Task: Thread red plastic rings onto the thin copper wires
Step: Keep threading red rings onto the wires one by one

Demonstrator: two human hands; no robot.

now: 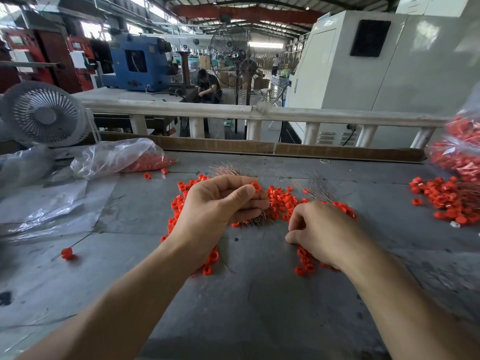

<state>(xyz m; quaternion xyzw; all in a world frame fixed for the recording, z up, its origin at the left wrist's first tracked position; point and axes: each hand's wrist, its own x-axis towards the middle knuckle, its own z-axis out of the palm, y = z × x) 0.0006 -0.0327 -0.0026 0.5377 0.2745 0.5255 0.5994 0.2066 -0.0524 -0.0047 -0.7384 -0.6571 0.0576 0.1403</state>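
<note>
A: Left hand [220, 203] is pinching one red ring [256, 186] at its rim, fingers curling over copper wires [255, 216] above the table [259, 294].

B: Noting: ring likely light, rigid, slippery. Right hand [319, 229] is curling; holding wire? Cannot tell.

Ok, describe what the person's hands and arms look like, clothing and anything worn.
Both forearms are bare up to the bottom edge of the picture, with no sleeves showing. The left hand and the right hand wear no gloves, and no rings, watch or wristband can be seen. The nails that show are short and unpainted.
</note>
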